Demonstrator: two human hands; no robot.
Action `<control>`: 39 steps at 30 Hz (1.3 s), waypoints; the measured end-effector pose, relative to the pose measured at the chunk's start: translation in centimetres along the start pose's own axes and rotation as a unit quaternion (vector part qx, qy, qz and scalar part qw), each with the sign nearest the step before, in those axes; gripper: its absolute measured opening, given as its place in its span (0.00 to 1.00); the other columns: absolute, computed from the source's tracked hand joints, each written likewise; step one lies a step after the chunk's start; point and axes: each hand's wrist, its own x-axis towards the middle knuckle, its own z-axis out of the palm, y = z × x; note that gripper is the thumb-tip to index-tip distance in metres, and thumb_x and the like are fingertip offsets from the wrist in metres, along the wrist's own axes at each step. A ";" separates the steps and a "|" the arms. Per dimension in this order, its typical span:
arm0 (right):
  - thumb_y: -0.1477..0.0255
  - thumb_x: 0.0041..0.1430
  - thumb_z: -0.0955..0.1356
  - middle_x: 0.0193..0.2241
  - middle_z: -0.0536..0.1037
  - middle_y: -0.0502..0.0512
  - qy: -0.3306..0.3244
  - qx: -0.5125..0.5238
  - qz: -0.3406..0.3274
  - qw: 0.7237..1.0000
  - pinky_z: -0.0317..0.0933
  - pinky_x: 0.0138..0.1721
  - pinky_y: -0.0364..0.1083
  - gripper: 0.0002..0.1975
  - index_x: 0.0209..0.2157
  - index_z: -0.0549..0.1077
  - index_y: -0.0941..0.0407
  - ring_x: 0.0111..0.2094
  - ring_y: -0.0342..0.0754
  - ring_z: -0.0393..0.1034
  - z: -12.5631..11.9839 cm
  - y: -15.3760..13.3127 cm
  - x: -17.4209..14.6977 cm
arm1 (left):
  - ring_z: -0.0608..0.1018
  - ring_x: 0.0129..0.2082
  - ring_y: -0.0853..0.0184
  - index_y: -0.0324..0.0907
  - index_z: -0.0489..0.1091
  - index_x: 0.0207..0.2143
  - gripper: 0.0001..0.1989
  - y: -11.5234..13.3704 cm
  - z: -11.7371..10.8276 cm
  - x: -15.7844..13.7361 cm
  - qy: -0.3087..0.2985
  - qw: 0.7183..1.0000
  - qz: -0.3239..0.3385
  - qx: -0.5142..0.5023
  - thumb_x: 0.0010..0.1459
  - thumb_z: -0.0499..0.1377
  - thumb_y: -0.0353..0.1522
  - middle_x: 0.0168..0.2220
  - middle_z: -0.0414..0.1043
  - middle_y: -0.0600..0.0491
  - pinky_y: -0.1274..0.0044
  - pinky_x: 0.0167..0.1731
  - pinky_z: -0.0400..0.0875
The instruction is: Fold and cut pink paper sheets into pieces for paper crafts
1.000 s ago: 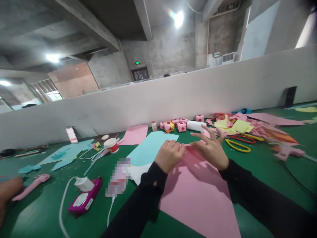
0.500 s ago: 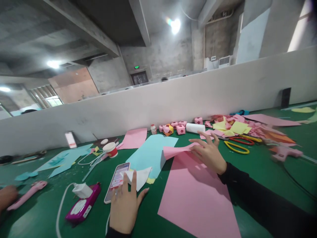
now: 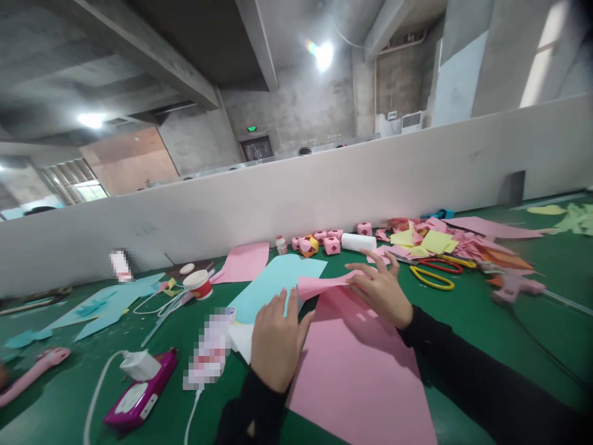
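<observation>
Pink paper (image 3: 361,371) in one large sheet lies toward the near edge of the green counter (image 3: 463,303), its far end curled. The right hand (image 3: 382,296) pinches that curl, its remaining fingers spread. The left hand (image 3: 277,349), fingers loosely extended and gripping nothing, hovers just beside the sheet's left edge. Small pink blocks (image 3: 332,245) line the counter's far edge; scissors (image 3: 440,287) lie toward its far right corner.

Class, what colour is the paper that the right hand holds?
The paper is pink, shown best in the head view.
</observation>
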 end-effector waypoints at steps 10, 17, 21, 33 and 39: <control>0.69 0.56 0.71 0.43 0.79 0.45 -0.007 -0.049 -0.019 0.999 0.31 0.60 0.63 0.08 0.23 0.75 0.50 0.60 0.58 0.53 0.1 0.0 0.1 | 0.78 0.42 0.63 0.42 0.72 0.39 0.06 2.9 6.3 5.5 0.177 0.955 0.203 -0.127 0.62 0.55 0.29 0.38 0.79 0.51 0.62 0.55 0.60; 0.63 0.57 0.70 0.42 0.80 0.45 0.004 0.019 -0.039 0.999 0.31 0.59 0.62 0.06 0.28 0.78 0.47 0.58 0.57 0.57 0.4 -0.1 0.1 | 0.78 0.40 0.63 0.42 0.73 0.36 0.08 2.6 5.5 4.3 0.191 0.952 0.170 -0.168 0.60 0.56 0.23 0.32 0.78 0.53 0.63 0.53 0.60; 0.65 0.59 0.69 0.42 0.80 0.45 0.017 0.036 -0.062 0.997 0.32 0.59 0.60 0.04 0.32 0.78 0.46 0.56 0.55 0.60 0.5 -0.4 0.1 | 0.78 0.39 0.62 0.42 0.73 0.36 0.07 2.5 5.2 4.3 0.206 0.949 0.166 -0.173 0.59 0.57 0.23 0.31 0.78 0.54 0.64 0.51 0.61; 0.66 0.61 0.68 0.30 0.82 0.45 0.014 0.068 -0.038 0.997 0.30 0.59 0.59 0.08 0.30 0.78 0.48 0.52 0.52 0.66 -0.7 1.7 0.8 | 0.78 0.40 0.62 0.42 0.73 0.32 0.04 -0.2 3.9 5.6 0.222 0.949 0.168 -0.151 0.58 0.60 0.26 0.27 0.77 0.56 0.64 0.53 0.60; 0.65 0.60 0.69 0.29 0.82 0.49 -0.015 0.175 0.100 0.979 0.41 0.58 0.59 0.07 0.30 0.79 0.48 0.50 0.54 0.67 -1.9 2.0 1.5 | 0.77 0.40 0.63 0.44 0.75 0.32 0.05 -2.4 4.1 6.1 0.176 0.942 0.090 -0.270 0.59 0.59 0.31 0.29 0.79 0.55 0.69 0.46 0.65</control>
